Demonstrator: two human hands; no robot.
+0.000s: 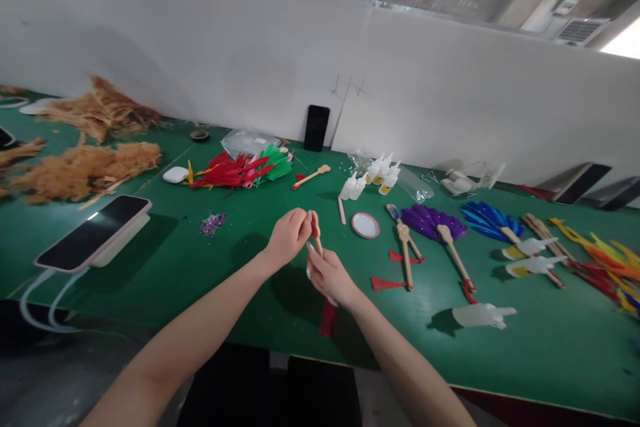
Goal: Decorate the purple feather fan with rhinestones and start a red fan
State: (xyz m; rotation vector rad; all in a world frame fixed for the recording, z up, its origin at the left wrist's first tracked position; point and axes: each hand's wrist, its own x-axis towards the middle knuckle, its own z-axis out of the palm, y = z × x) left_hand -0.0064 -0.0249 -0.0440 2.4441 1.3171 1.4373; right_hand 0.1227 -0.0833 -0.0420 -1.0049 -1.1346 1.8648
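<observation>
Over the green table (210, 280) my right hand (330, 275) is closed round a wooden fan handle (317, 235) that stands upright, with a red tassel (328, 319) hanging below my wrist. My left hand (289, 236) pinches the top of that handle, where something red shows between my fingertips. A heap of red and green feathers (240, 169) lies farther back to the left. A small round lid (365, 225) and several white glue bottles (373, 177) lie just beyond my hands.
A phone (93, 232) on a white stand with cables sits at left, and tan fibre piles (85, 167) lie behind it. Finished purple (433, 221) and blue (487, 219) feather fans lie at right. A black phone (317, 127) leans on the white partition. A tipped bottle (483, 315) lies near the front edge.
</observation>
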